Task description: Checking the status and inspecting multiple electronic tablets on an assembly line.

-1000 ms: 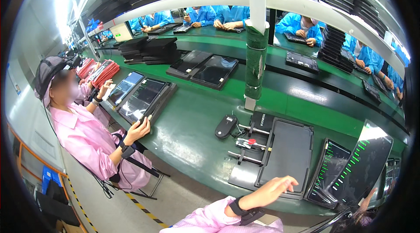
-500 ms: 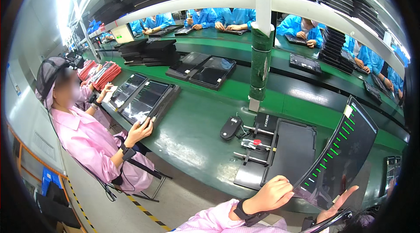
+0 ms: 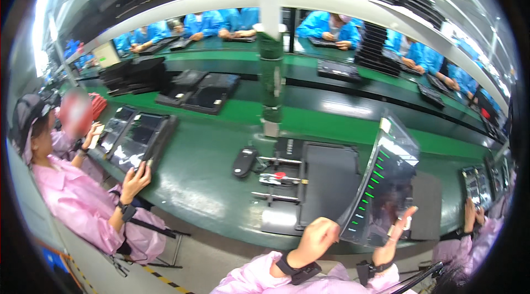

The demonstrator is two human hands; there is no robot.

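Note:
A thin dark screen panel [image 3: 381, 189] with a row of green strips along one edge is held up, tilted, in front of me. At its lower left corner my left hand [image 3: 318, 237] is closed, pinching the edge. My right hand [image 3: 396, 233] supports the lower right edge, its fingers stretched along the panel and partly seen against it. Just left of the panel, on the green bench, lies a black flat fixture [image 3: 331, 178] with metal rods [image 3: 276, 197] and a small red-marked part [image 3: 280, 176] at its left side.
A black mouse-shaped device [image 3: 244, 161] lies left of the fixture. At left, a person in pink [image 3: 83, 194] handles dark panels [image 3: 138, 139]. A green-wrapped post [image 3: 270, 81] rises from the bench [image 3: 204, 183]. Another person's hands [image 3: 473, 214] are at far right; people in blue work beyond.
The whole view has swung to the right, so the bench things sit further left. The panel stands more upright and appears narrower; both my hands stay on it.

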